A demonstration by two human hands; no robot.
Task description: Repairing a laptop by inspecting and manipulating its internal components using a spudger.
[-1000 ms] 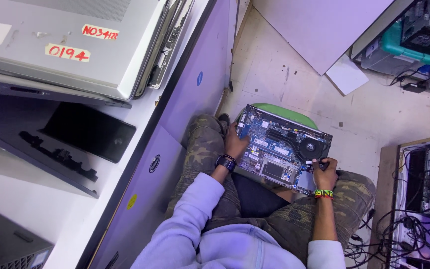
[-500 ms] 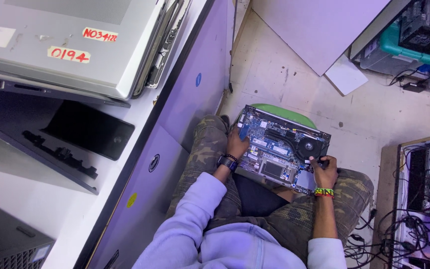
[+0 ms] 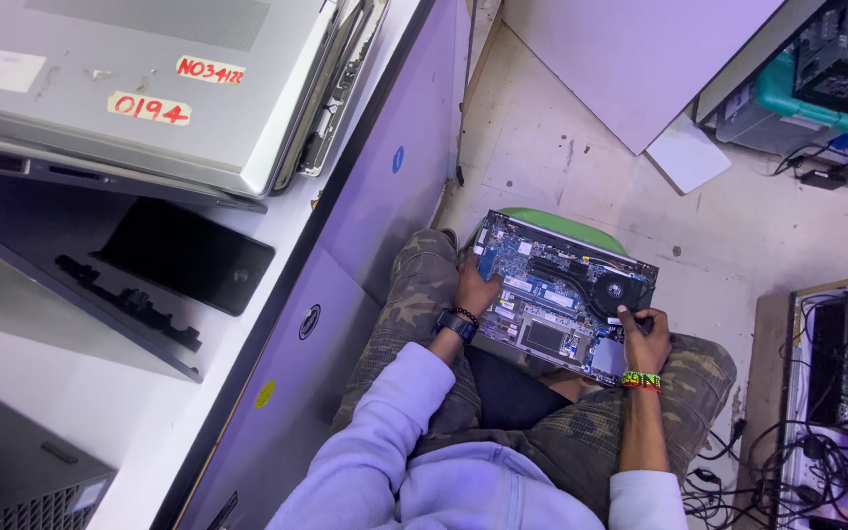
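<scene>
Opened laptop [image 3: 561,294] on the lap — left hand [image 3: 475,291] still gripping its left edge, right hand [image 3: 643,339] now shifted slightly, pinching the lower-right corner beside the fan [image 3: 613,290].

Your lap carries a flat opened laptop base [image 3: 561,294] with a blue circuit board and black fan, over a green round seat [image 3: 561,222]. You wear camouflage-patterned trousers [image 3: 414,294] in olive and brown, a pale lilac hooded top [image 3: 424,461], a black wristwatch [image 3: 455,324], and a striped red, yellow and green wristband [image 3: 642,380].
</scene>
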